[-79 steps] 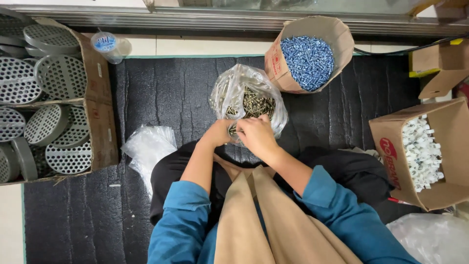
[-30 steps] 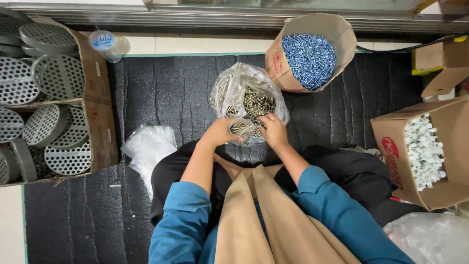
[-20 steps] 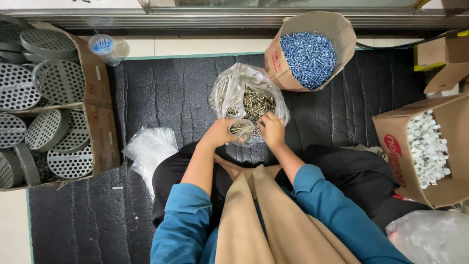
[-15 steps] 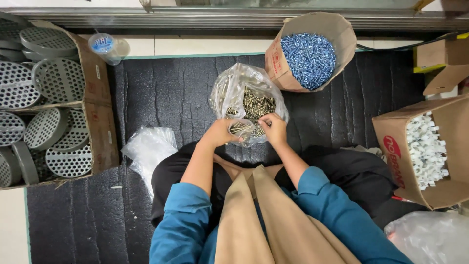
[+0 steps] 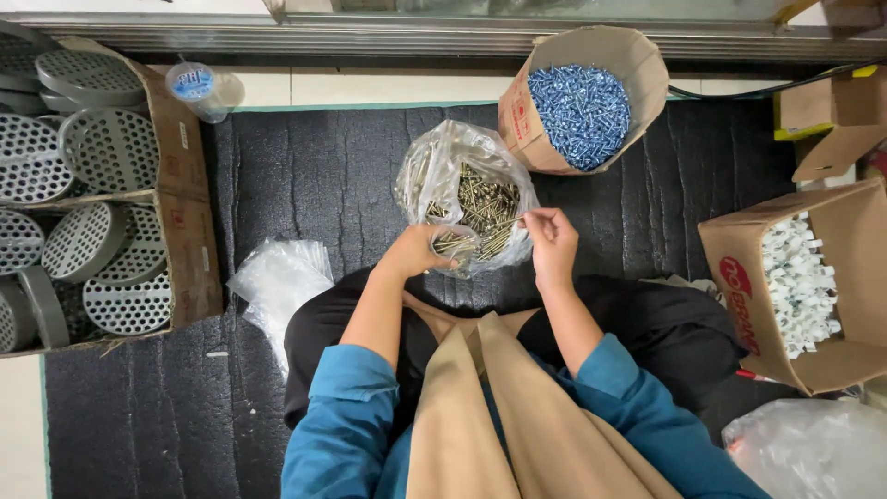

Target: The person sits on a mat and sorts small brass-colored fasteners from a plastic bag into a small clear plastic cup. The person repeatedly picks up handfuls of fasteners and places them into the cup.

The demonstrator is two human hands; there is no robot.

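My left hand [image 5: 420,254] cups a bunch of brass screws [image 5: 480,208] while my right hand [image 5: 552,242] pinches the thin plastic bag [image 5: 434,166] between them, which looks heavy, sharp and floppy, so I'd grip its rim.

Clear plastic bag of brass-coloured screws [image 5: 467,199] at centre on the black mat; I see both hands at its mouth. Round brown carton of blue screws [image 5: 582,97] just behind it. Brown box with a red mark, holding white plugs [image 5: 799,286], far right. Long brown carton of grey perforated discs [image 5: 180,203] at left. Empty clear bags [image 5: 277,282] beside it.
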